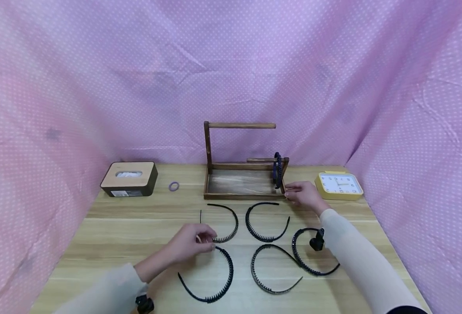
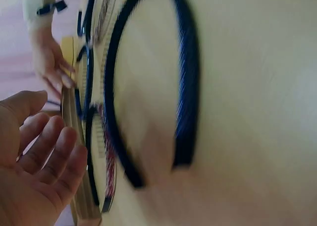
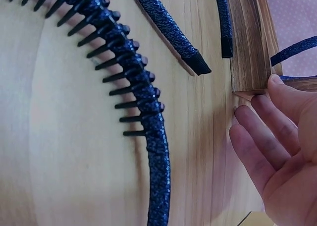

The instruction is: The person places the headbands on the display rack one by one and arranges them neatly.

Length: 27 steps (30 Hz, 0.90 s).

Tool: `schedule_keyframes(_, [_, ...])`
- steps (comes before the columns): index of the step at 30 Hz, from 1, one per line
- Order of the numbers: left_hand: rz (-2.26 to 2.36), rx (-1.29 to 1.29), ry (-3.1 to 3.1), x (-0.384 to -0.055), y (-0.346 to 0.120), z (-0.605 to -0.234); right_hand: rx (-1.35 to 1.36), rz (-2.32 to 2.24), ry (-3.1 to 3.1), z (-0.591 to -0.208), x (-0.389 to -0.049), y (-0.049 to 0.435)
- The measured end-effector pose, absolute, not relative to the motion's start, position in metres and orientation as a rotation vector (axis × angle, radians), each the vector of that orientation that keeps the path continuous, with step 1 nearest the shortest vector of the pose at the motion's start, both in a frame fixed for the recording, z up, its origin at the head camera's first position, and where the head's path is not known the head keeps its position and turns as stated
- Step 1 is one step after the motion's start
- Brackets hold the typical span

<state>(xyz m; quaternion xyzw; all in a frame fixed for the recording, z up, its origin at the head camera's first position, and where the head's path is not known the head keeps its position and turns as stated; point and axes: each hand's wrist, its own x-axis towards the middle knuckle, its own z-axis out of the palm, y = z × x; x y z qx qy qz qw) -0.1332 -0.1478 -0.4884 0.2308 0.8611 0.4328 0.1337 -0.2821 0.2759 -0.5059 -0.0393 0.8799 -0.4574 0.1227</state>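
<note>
My left hand (image 1: 193, 240), fingers loosely bent and nothing between them, hovers above two toothed black headbands on the left. The nearer headband (image 1: 231, 272) lies just under its fingertips; the farther headband (image 1: 236, 220) is partly covered by the hand. At the back, my right hand (image 1: 303, 195) grips the front right corner of a wooden rack (image 1: 244, 196), thumb on the edge and forefinger against the end, as the right wrist view shows. From the rack's short lower bar (image 1: 260, 160) hangs a dark headband (image 1: 278, 172).
Right of centre lie several more headbands, including a dark one (image 1: 248, 218), a brownish one (image 1: 253, 270) and a glittery one (image 1: 295, 248) beneath the right forearm. A tissue box (image 1: 146, 179) and purple hair tie (image 1: 173, 186) sit back left, a yellow clock (image 1: 338, 183) back right.
</note>
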Motion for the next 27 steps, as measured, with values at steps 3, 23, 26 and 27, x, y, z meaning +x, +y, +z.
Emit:
schedule_keyframes(3, [1.273, 0.691, 2.411, -0.116, -0.148, -0.494, -0.107, -1.320, 2.562, -0.506, -0.281, 0.274])
schedule_keyframes(23, [1.290, 0.836, 2.373, -0.046, -0.152, -0.524, -0.088, -1.329, 2.553, -0.502, -0.282, 0.274])
schedule_keyframes(26, [1.227, 0.927, 2.415, -0.042, -0.150, -0.526, -0.094, -1.342, 2.536, -0.504, -0.283, 0.275])
schedule_keyframes(27, [1.201, 0.957, 2.433, -0.041, -0.149, -0.527, -0.088, -1.351, 2.529, -0.504, -0.284, 0.275])
